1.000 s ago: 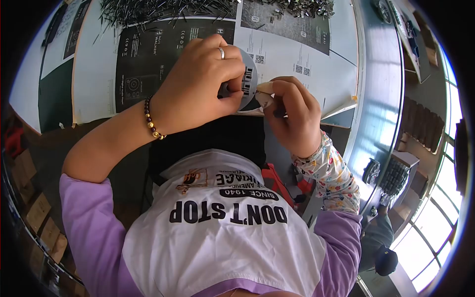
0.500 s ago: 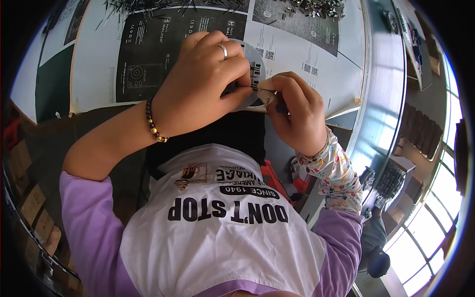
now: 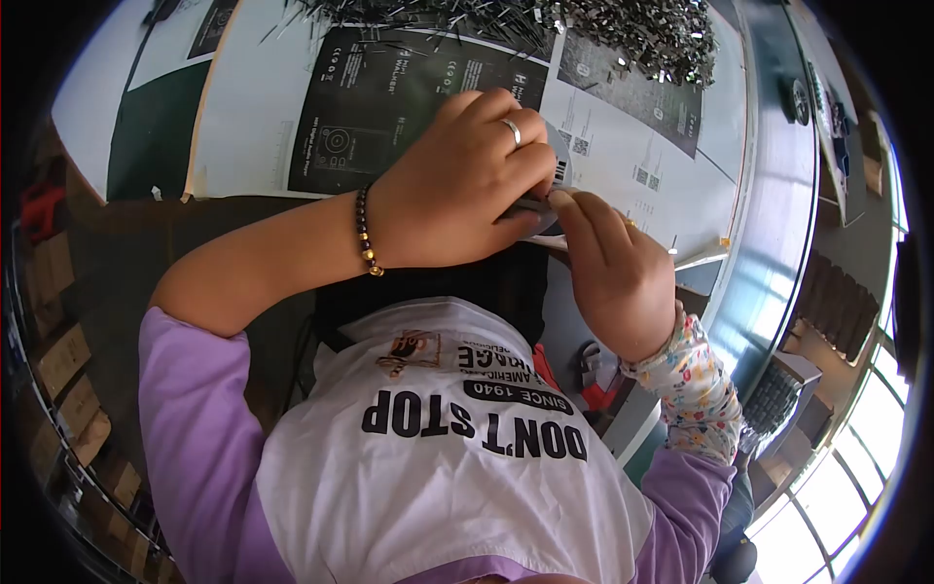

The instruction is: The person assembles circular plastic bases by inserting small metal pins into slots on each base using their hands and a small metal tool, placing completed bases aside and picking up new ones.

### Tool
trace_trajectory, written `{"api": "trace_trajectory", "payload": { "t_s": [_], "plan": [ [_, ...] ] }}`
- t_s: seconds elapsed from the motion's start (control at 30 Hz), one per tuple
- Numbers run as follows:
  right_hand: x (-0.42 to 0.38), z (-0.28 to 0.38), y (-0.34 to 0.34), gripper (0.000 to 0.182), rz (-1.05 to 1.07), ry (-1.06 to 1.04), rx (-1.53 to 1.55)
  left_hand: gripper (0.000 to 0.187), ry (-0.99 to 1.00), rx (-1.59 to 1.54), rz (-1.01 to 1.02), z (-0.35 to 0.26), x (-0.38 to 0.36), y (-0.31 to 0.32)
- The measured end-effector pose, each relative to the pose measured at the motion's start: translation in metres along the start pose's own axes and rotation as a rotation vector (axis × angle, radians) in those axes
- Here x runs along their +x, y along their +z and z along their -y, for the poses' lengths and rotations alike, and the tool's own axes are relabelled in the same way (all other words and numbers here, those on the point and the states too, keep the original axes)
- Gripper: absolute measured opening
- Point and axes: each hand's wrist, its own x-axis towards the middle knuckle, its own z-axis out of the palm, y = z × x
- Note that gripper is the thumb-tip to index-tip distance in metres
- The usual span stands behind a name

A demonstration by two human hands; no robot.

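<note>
My left hand (image 3: 467,185), with a ring and a beaded bracelet, is closed around a grey round-edged piece (image 3: 559,146), most of it hidden under my fingers. Dark slots or bars show near the piece's right edge. My right hand (image 3: 621,263) is closed in a pinch at that edge, its fingertips meeting the fingers of my left hand. Whatever lies between the right fingertips is too small to make out. Both hands are over the table's near edge, beside the printed black-and-white sheet (image 3: 341,107).
Thin dark strips (image 3: 428,19) are heaped at the table's far side, beside a pile of small shiny metal pieces (image 3: 671,44). A glossy surface (image 3: 769,214) runs along the right. Cardboard boxes (image 3: 68,360) are low at the left. Part of another person (image 3: 735,560) shows at lower right.
The whole view has shifted, so table and hands appear farther right. My right hand has turned, its fingers now straighter and pointing up-left, and less of the grey piece shows.
</note>
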Motion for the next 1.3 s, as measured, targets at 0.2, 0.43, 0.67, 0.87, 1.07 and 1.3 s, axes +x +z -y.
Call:
{"api": "trace_trajectory", "payload": {
  "t_s": [0.2,0.43,0.67,0.87,1.07,1.3],
  "plan": [
    [-0.012,0.001,0.002,0.054,0.023,-0.061,-0.065,0.032,-0.044,0.040,0.043,0.002,0.003,0.001],
    [-0.011,0.000,-0.003,0.046,0.036,-0.018,0.013,0.022,-0.087,0.052,-0.136,0.019,-0.007,-0.029],
    [0.008,-0.060,-0.008,0.036,-0.166,0.273,0.501,0.012,-0.263,0.451,-0.179,0.106,-0.039,-0.095],
    [0.059,-0.114,0.019,0.026,-0.350,0.056,0.103,0.005,-0.393,0.260,-0.088,0.075,-0.014,-0.106],
    [0.077,-0.145,0.024,0.020,-0.179,-0.128,0.055,0.008,-0.405,-0.156,0.097,0.037,-0.008,-0.107],
    [0.039,-0.097,0.005,0.023,-0.185,-0.009,0.205,0.020,-0.169,-0.315,0.101,0.003,0.013,-0.053]
  ]
}}
